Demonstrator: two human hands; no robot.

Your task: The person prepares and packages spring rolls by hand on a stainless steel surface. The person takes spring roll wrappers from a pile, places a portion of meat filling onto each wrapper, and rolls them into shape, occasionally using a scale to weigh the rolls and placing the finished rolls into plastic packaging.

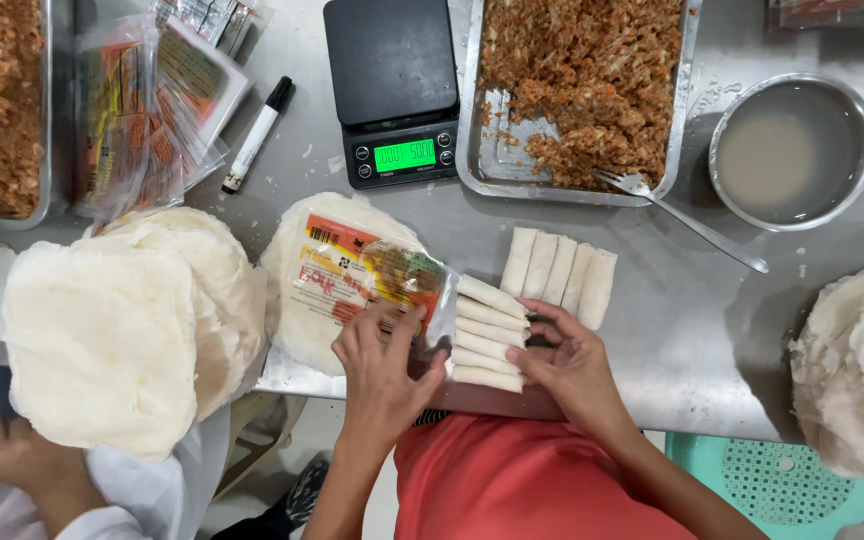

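a: steel table point(652, 330), big and grey, carries everything: a tray of minced filling point(582, 90) at the top, a stack of round white wrappers point(292, 320) left of centre, a black scale point(392, 90) above that

b: and the hands?

a: both sit at the near edge. the left hand point(382, 370) lies on a printed clear bag point(372, 280), fingers bent and pinching its open end. the right hand point(567, 360) is spread, curved against the far ends of a row of five white rolls point(487, 335) whose near ends sit at the bag's mouth

b: so which step is this?

a: by my reading, bagging. the rolls look only just inside the plastic, most of their length outside

b: what does the next move call for?

a: i judge the mouth needs holding wide while the right palm pushes the row evenly, so none skews or splits

b: anything else nearby?

a: four more rolls point(559, 270) lie just beyond, a bowl of cloudy liquid point(792, 150) at the right, a fork point(687, 220) leaning from the tray, a marker pen point(257, 135) at the left
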